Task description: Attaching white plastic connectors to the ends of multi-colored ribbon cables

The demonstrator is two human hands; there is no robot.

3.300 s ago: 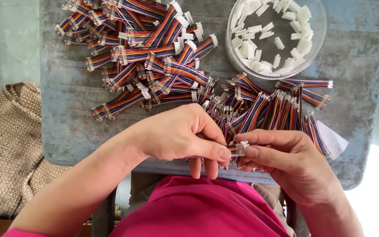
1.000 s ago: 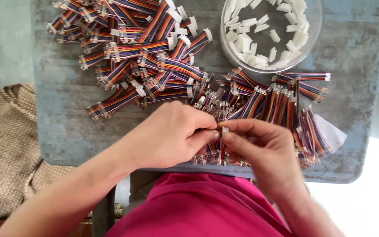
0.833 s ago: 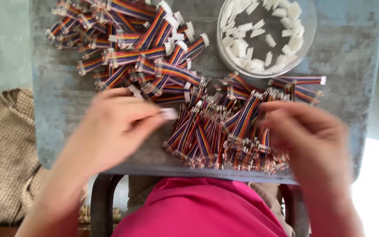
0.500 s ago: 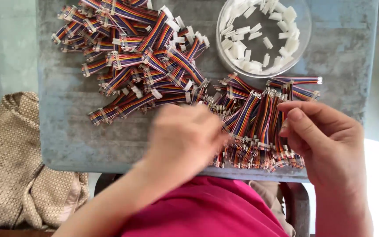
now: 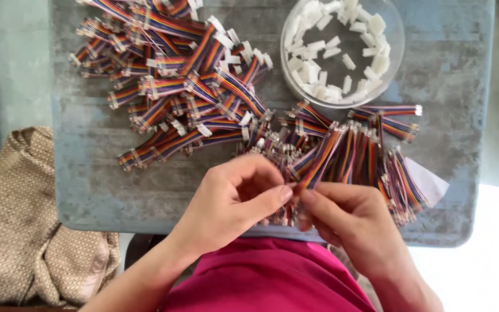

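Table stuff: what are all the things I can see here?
ribbon cables with white plugs: a big heap, rainbow-striped, upper left of table
ribbon cables without plugs: a big heap, rainbow-striped, right of middle
clear bowl: one, top right, holding many small white plugs
paper scrap: one, white, under the right heap
table: one, grey-blue
woven cloth: one, tan, lower left
left hand and right hand: pinching one cable end together

On the surface (image 5: 99,190), a heap of finished cables (image 5: 174,75) lies far left, with a bowl (image 5: 394,63) of connector housings (image 5: 336,52) far right. A second cable bundle (image 5: 353,156) lies near right, perhaps over a sheet (image 5: 431,182). Both hands meet at the near edge. A bag (image 5: 24,231) sits left, below the surface.
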